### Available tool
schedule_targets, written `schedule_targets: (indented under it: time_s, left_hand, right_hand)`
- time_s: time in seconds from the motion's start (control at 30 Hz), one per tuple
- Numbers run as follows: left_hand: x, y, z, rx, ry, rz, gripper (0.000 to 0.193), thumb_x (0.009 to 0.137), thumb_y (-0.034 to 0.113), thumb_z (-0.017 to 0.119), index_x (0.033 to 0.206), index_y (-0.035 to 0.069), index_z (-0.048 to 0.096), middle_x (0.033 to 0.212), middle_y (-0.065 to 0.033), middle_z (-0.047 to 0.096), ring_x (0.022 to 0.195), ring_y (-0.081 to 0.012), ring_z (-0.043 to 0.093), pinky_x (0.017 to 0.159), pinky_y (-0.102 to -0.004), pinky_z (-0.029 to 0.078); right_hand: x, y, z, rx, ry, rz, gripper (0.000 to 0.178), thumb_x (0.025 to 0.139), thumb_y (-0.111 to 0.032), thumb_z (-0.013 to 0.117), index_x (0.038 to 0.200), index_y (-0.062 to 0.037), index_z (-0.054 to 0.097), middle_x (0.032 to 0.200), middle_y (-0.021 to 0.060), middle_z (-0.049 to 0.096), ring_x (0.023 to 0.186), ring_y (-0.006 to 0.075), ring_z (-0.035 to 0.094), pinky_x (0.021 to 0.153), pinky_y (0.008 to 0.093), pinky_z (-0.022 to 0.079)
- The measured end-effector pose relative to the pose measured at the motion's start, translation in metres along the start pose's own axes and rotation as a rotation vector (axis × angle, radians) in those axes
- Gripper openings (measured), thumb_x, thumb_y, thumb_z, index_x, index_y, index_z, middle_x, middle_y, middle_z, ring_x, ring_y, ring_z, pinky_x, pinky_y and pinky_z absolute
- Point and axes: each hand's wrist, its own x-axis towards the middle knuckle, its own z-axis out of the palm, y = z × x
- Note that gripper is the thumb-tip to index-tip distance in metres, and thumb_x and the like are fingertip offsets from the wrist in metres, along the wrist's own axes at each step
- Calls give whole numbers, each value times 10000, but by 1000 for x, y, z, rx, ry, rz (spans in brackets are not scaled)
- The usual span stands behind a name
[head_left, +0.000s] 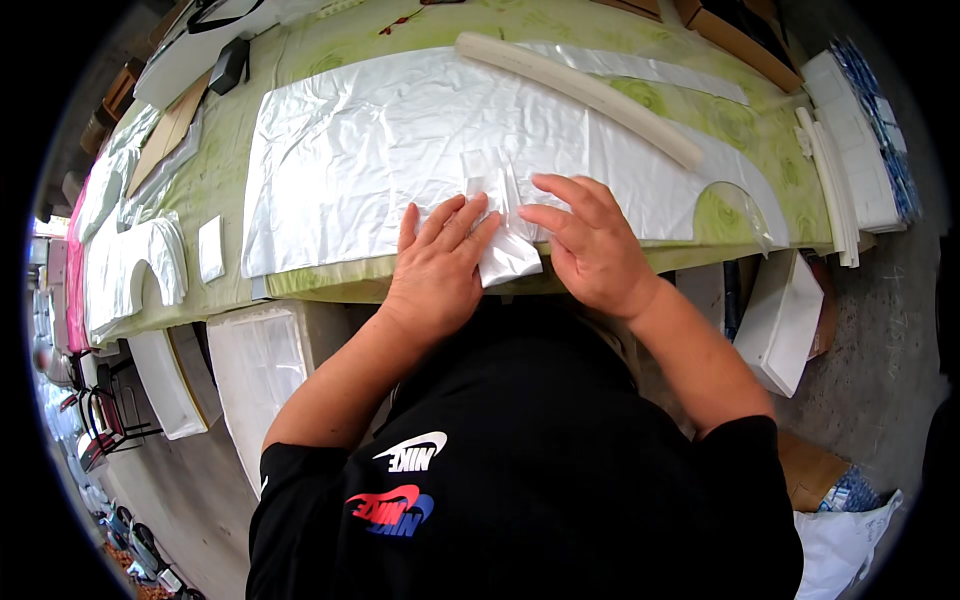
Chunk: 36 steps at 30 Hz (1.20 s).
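Note:
A large white plastic sheet (340,170), shiny and wrinkled, lies spread on the table, with a rounded cut-out near its right end. At its near edge, in front of me, sits a small folded piece of white plastic film (511,262) with a clearer upper part. My left hand (437,262) lies flat, fingers spread, its fingertips against the left side of the folded piece. Just right of that piece hovers my right hand (597,243), fingers bent and apart, nothing visible between them. A long cream-coloured tube (585,97) rests across the sheet's far right part.
The table has a green patterned cover (310,75). White cut plastic pieces (140,265) and a small white packet (211,249) lie at left. A cardboard box (745,35) stands far right, near white rolls (832,190). White bins (262,365) stand below the table edge.

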Motion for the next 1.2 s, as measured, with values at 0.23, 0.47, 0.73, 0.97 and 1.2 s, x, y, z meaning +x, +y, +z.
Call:
schedule_targets:
  time_s: [0.23, 0.47, 0.73, 0.97, 1.2]
  left_hand:
    - [8, -5, -21, -51, -51, 33, 521, 864, 102, 630, 1384, 132, 629, 1504, -35, 556, 1405, -249, 484, 1190, -651, 268]
    - [5, -11, -15, -87, -40, -16, 564, 830, 76, 656, 1390, 139, 629, 1475, -16, 585, 1381, -237, 505, 1203, -596, 286]
    - [21, -23, -17, -278, 63, -115, 170, 923, 169, 676, 1051, 103, 766, 1280, -2, 714, 1188, -243, 622, 1074, -445, 402]
    - [27, -27, -16, -248, 94, -214, 162, 940, 219, 682, 976, 67, 726, 1110, -40, 691, 1059, -292, 620, 1006, -426, 422]
    - [32, -24, -16, -197, 93, -256, 145, 934, 197, 655, 926, 65, 712, 1132, -41, 668, 1059, -296, 597, 965, -431, 425]
  right_hand:
    - [22, 12, 2, 17, -254, -161, 488, 697, -35, 724, 1168, -157, 707, 1390, 34, 609, 1232, 348, 546, 1064, 481, 444]
    - [8, 21, 11, 107, -231, -31, 366, 707, -105, 771, 1065, -139, 699, 1238, 36, 689, 1203, 324, 569, 1075, 480, 421]
    - [7, 22, 30, 63, -75, 102, 240, 800, -144, 774, 1016, -90, 683, 1068, 51, 670, 1043, 313, 573, 975, 440, 436]
    - [19, 17, 39, -86, -149, 238, 202, 907, -272, 694, 869, -74, 708, 974, 53, 650, 961, 291, 567, 916, 440, 421]
    - [28, 13, 37, -164, -294, 371, 267, 970, -309, 630, 889, -70, 717, 1023, 82, 652, 1052, 309, 552, 979, 448, 397]
